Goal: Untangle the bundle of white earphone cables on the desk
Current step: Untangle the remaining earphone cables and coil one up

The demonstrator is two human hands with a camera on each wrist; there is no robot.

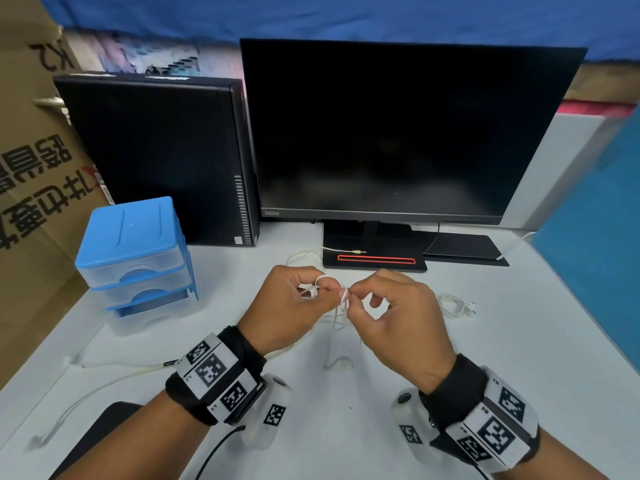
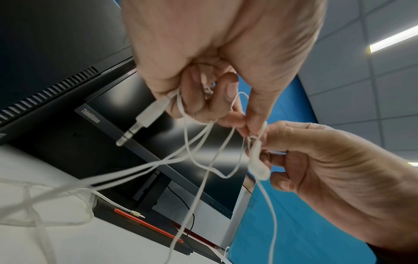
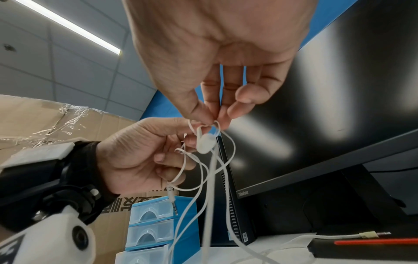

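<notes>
Both hands hold the tangle of white earphone cables point(image 1: 337, 315) above the middle of the white desk point(image 1: 346, 393). My left hand point(image 1: 325, 289) curls its fingers round several loops, and its thumb and forefinger pinch a strand. A white jack plug point(image 2: 147, 116) sticks out below that fist. My right hand point(image 1: 351, 296) pinches the cable right beside the left fingertips, just above a white earbud point(image 2: 259, 167), seen hanging under the right fingertips point(image 3: 204, 114). Loose strands hang from both hands down to the desk.
A dark monitor point(image 1: 398, 133) and a black PC tower point(image 1: 156, 157) stand behind the hands. Blue plastic drawers point(image 1: 135, 251) are at the left, before a cardboard box point(image 1: 31, 168). A second coiled earphone point(image 1: 455, 306) lies at the right. Another cable point(image 1: 114, 370) trails along the desk's left side.
</notes>
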